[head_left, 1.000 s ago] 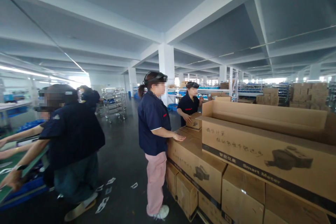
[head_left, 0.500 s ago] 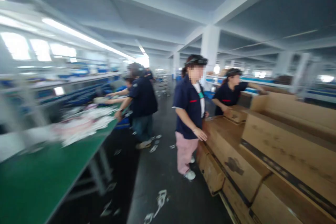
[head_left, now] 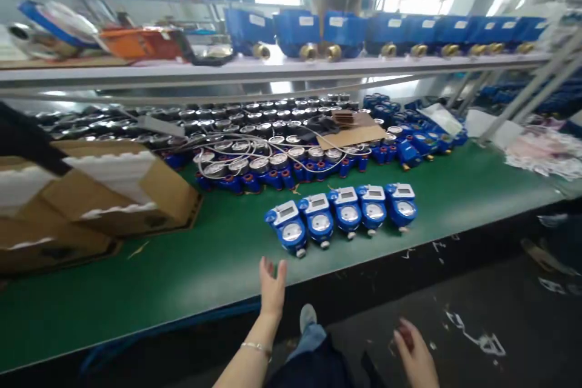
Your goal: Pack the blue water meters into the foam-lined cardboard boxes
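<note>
Much of the view is smeared by motion: the far right of the bench [head_left: 454, 194], the pale pink sheets [head_left: 541, 151] there and the shelf [head_left: 273, 70] above all blur, and the cartons [head_left: 91, 194] at the left are cut by the frame edge. The left hand [head_left: 271, 285] reaches up over the bench's near edge, fingers spread and empty, palm turned rightward, a bracelet on the wrist. The right hand [head_left: 416, 354] hangs lower, over the dark floor, loosely open with something reddish at the fingers that I cannot make out. Just beyond the left hand stand five blue meters [head_left: 343, 215], side by side in a row running left to right and rising slightly to the right, dials facing up. Behind them lies a dense mass of more meters [head_left: 291, 145] with wires and a cardboard sheet on top. The open cartons hold white foam inserts. Blue meters with brass fittings line the shelf.
</note>
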Tool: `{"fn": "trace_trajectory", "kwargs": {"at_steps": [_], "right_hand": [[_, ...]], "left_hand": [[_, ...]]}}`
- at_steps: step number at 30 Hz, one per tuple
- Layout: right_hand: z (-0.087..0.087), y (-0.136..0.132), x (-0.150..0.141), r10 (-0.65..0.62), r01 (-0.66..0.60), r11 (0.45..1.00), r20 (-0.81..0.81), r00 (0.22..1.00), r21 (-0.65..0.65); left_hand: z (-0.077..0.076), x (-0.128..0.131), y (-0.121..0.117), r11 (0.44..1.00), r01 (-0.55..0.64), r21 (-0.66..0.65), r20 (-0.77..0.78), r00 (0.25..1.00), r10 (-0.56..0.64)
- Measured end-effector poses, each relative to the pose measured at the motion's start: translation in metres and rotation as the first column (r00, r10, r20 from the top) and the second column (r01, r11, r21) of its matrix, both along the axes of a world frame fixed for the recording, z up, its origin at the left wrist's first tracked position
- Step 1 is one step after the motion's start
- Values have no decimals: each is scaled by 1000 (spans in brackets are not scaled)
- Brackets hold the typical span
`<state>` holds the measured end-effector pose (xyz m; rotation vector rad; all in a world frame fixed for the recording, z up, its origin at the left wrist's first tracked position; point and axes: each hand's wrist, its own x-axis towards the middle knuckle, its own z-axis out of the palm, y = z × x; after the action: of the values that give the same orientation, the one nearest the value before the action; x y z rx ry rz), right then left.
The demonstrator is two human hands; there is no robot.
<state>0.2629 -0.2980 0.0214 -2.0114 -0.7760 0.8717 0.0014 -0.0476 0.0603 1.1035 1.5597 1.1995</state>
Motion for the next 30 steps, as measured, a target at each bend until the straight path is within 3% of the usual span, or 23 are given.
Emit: {"fn": "trace_trajectory", "kwargs": {"at_steps": [1, 3, 6, 8, 10, 15, 17, 21, 25, 30], "right_hand": [[-1, 37, -6, -58, 63, 996, -71, 996, 70], [-1, 110, -20, -58, 126, 965, -282, 958, 232], [0, 202, -43, 2, 97, 955, -329, 944, 282], [1, 244, -58, 26, 77, 950, -323, 946, 302], [2, 267, -71, 46, 66, 942, -319, 947, 329], [-4, 276, -88, -6, 109, 910, -250, 968, 400], [-10, 273, -89, -4, 88, 900, -196, 981, 427], [-20, 270, -88, 8, 40, 879, -100, 995, 474], [-17, 269, -92, 7, -11, 887, 10, 1000, 462], [-12, 270, -103, -28, -4, 915, 74, 997, 403]], "left_hand": [[-9, 4, 10, 999, 46, -4, 29, 999, -46], [-18, 15, 28, 994, 110, 14, 76, 991, -111], [-19, 26, 46, 983, 163, 79, 99, 980, -171], [-18, 26, 55, 977, 183, 107, 92, 977, -193], [-19, 20, 62, 973, 203, 110, 82, 974, -212], [-33, 4, 74, 953, 271, 139, 182, 939, -293], [-40, 3, 76, 950, 261, 173, 223, 929, -295], [-52, 8, 76, 934, 186, 305, 164, 956, -244], [-50, 15, 77, 903, 154, 401, 187, 951, -246], [-45, 17, 78, 890, 158, 429, 147, 959, -242]]}}
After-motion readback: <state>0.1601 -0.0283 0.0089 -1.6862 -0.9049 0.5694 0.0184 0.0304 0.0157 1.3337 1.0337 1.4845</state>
